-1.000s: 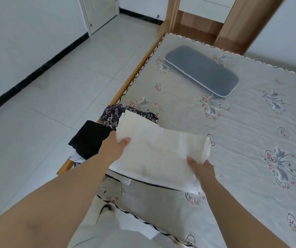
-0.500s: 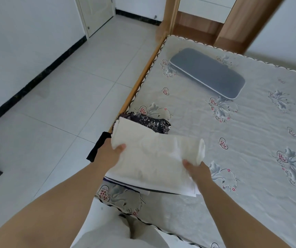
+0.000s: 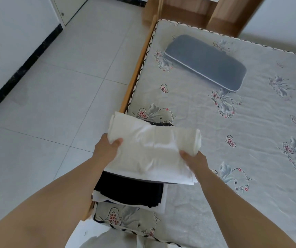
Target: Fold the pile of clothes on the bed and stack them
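Presently both hands hold a folded white garment (image 3: 152, 151) above the mattress (image 3: 233, 140) edge: left hand (image 3: 106, 149) grips its left end, thumb on top; right hand (image 3: 195, 160) pinches the right end. Beneath it lies a stack with a black garment (image 3: 129, 190) over white cloth (image 3: 163, 203); a dark patterned piece (image 3: 161, 124) shows behind. Grey pillow (image 3: 206, 62) sits well apart, farther up the bed.

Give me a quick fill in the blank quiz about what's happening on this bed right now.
1. Both hands, the left hand and the right hand, hold a folded ____ garment.
2. Right beneath it on the stack lies a ____ garment.
3. The grey pillow lies on the ____.
4. The stack sits at the bed's ____ edge.

Missing words: white; black; bed; left
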